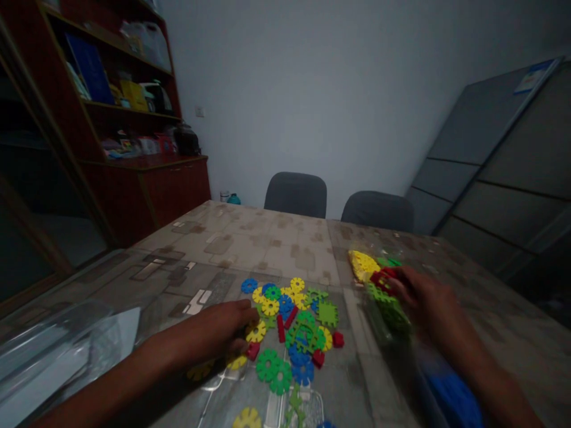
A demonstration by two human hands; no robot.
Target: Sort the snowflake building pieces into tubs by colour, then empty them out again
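Note:
My left hand [229, 327] is curled low over the table, its thumb and fingers closed at the edge of a yellow notched disc [256, 331]. A small red block [253, 351] lies just beside those fingers. On the right, my right hand [417, 294] is slightly blurred, its fingers closed on red plastic pieces [382, 277]. These are above a clear bag of green pieces [392, 315] and touching or close to a bag of yellow pieces [364, 264]. Between my hands spreads a loose pile with green discs [280, 375], blue discs [302, 367], red sticks [281, 328] and a green square piece [327, 313].
Crumpled clear plastic packaging [57, 351] lies at the left. A bag of blue pieces [452, 395] is under my right forearm. Two grey chairs [295, 193] stand behind the patterned table [267, 238]. A red-brown shelf cabinet [173, 187] is at the back left.

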